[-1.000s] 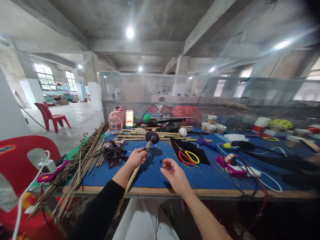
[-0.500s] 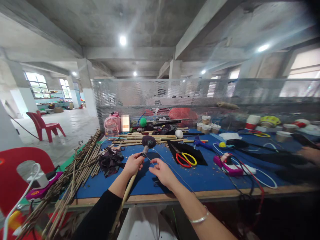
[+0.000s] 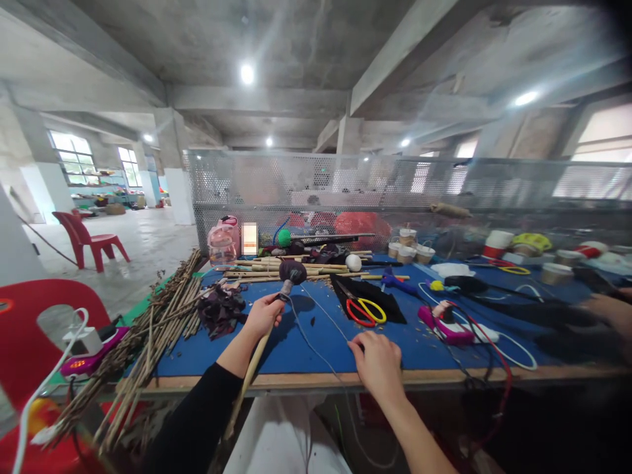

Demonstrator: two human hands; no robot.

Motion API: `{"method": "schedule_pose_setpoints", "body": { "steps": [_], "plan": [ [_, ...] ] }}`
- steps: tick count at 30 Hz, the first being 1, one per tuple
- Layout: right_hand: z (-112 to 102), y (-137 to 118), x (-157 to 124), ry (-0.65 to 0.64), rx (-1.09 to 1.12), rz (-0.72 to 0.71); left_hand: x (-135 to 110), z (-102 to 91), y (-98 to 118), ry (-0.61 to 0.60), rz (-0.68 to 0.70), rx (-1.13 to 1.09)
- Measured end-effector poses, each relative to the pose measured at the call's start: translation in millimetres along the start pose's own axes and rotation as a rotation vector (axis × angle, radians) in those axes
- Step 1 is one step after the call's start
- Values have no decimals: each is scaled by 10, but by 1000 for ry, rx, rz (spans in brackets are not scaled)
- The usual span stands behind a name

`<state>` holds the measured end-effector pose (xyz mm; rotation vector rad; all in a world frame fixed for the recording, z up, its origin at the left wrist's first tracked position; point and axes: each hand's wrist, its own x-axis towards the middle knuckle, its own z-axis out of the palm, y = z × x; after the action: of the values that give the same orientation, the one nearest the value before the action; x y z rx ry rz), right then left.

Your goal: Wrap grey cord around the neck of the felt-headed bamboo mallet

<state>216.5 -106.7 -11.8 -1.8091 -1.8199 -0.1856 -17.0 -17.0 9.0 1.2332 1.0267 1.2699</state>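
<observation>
My left hand (image 3: 266, 316) is closed around a pale wooden stick (image 3: 254, 363), just below its dark cloth-wrapped knob (image 3: 293, 271). The stick slants down toward my lap. Grey wrapping covers its neck under the knob. From there a thin grey string (image 3: 309, 343) loops slackly over the table edge. A second taut stretch of thread (image 3: 326, 313) runs from the knob to the fingertips of my right hand (image 3: 378, 359), which are pinched on it. Beyond that hand, red-and-yellow-handled scissors (image 3: 365, 312) lie on a black cloth (image 3: 390, 304).
Dark fabric scraps (image 3: 220, 309) and a heap of thin sticks (image 3: 162, 322) lie at left. Purple power strips (image 3: 447, 327) with cables sit at right. Paper cups (image 3: 407, 254) stand at the back before a perforated metal screen (image 3: 266, 197). Another person's hand (image 3: 607, 309) is at far right.
My right hand has moved right and toward me, away from the stick's neck, drawing the thread out straight. The left hand keeps its grip on the stick.
</observation>
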Motion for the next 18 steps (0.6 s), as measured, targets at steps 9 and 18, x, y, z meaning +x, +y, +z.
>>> {"method": "schedule_pose_setpoints", "body": {
  "steps": [9,18],
  "plan": [
    [-206,-333,-236,-195,434,-84,16,-20,-17,-5,2,-26],
    [68,-713,550,-346,1269,249,-3,116,56,-21,37,89]
  ]
}}
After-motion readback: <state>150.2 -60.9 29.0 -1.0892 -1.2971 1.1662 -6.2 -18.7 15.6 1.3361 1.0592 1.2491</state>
